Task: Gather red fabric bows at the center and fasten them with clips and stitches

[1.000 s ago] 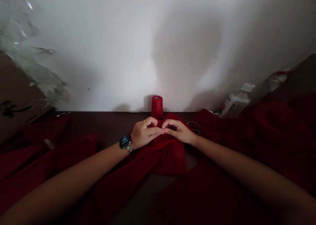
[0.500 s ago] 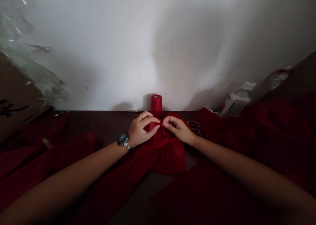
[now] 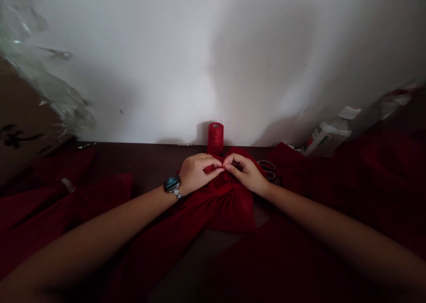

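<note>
My left hand (image 3: 200,172), with a ring and a dark watch (image 3: 171,183) on its wrist, is pinched at thumb and forefinger. Its fingertips meet those of my right hand (image 3: 245,172), which is also pinched. Whatever lies between the fingertips is too small to make out. Gathered dark red cloth (image 3: 229,205) lies beneath both hands. Just behind them a red thread spool (image 3: 215,138) stands upright, with thin pins sticking up from its top.
Scissors (image 3: 269,169) lie right of my right hand. A white-capped bottle (image 3: 328,136) leans farther right beside more red cloth (image 3: 372,174). A small metal clip (image 3: 185,144) rests by the wall. At left are a cardboard box (image 3: 20,112), clear plastic (image 3: 63,94) and red cloth (image 3: 109,190).
The fingers of my left hand have closed from a spread shape into a pinch, and the fingertips of both hands have come together. The whole view has shifted slightly.
</note>
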`<state>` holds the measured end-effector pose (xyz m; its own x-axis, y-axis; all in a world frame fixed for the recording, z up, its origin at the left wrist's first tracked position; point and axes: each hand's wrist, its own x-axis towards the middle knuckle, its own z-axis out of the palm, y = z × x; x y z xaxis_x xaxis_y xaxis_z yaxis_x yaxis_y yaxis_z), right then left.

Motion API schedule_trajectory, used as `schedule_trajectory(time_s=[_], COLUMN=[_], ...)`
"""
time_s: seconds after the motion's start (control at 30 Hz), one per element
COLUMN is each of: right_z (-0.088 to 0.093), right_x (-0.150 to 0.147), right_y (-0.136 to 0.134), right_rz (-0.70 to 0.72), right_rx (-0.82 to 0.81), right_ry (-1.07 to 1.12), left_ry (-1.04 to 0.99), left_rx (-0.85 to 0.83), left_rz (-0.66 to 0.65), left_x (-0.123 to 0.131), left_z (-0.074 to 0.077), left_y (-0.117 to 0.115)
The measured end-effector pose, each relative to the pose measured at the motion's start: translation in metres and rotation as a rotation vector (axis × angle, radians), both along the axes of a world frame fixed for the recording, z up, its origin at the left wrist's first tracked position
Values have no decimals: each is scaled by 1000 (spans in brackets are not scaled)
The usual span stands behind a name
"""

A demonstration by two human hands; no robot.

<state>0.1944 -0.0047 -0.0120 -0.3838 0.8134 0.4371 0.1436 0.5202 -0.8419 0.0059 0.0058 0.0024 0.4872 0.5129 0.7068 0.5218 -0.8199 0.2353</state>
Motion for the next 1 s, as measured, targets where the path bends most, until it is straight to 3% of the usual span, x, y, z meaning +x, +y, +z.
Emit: schedule_trajectory(time_s=[0.53,0.73,1.0], right_z=[-2,0,0], right_x=[3,1,1], right_y=[-3,-3,-5], right_rz=[35,7,-10], right_rx=[-22,25,162], right_ry=[30,20,-37], left_ry=[-43,-151,-31], left_rx=[39,-34,-65], left_rz=[-18,-67,-9], left_x=[-1,-2,1], left_z=[4,3,-1], left_y=[-4,-2,0])
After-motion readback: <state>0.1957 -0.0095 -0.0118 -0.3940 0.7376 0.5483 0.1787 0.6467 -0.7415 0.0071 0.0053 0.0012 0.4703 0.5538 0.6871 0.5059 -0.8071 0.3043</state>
